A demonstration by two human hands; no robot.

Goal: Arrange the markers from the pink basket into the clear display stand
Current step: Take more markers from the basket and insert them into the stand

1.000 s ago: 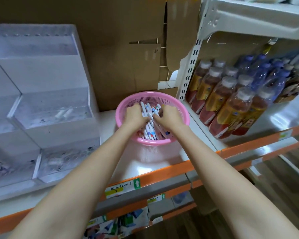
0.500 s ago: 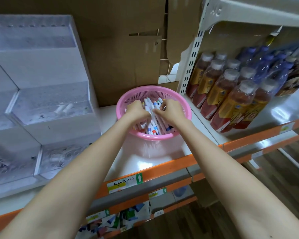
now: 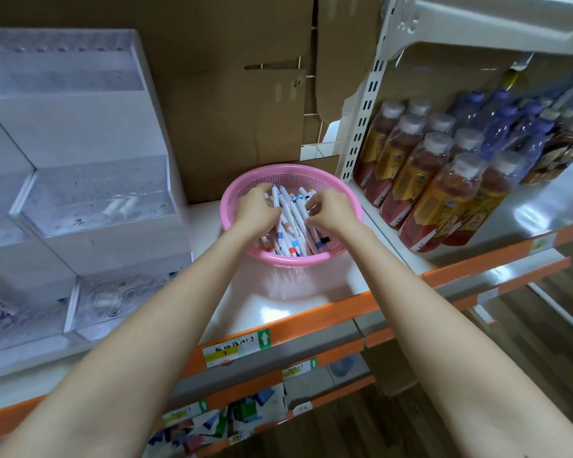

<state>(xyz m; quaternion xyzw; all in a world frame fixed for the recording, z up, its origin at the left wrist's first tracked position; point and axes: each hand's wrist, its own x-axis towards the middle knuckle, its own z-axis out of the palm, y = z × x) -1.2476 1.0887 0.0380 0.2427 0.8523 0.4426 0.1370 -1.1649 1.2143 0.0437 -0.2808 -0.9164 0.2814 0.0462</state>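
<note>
Bunched markers (image 3: 290, 226), ready to leave the pink basket (image 3: 291, 259).
I see left hand (image 3: 257, 209) and right hand (image 3: 328, 213) higher now, both clasping them.

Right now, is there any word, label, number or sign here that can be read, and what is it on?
Nothing reads clearly enough to quote.
On the shelf tag: handwritten line with digits, blurred; beside it a white up arrow on green.
On the lower tags: too small.
On the bottle labels: large characters, blurred.
On the markers: print too small.
</note>
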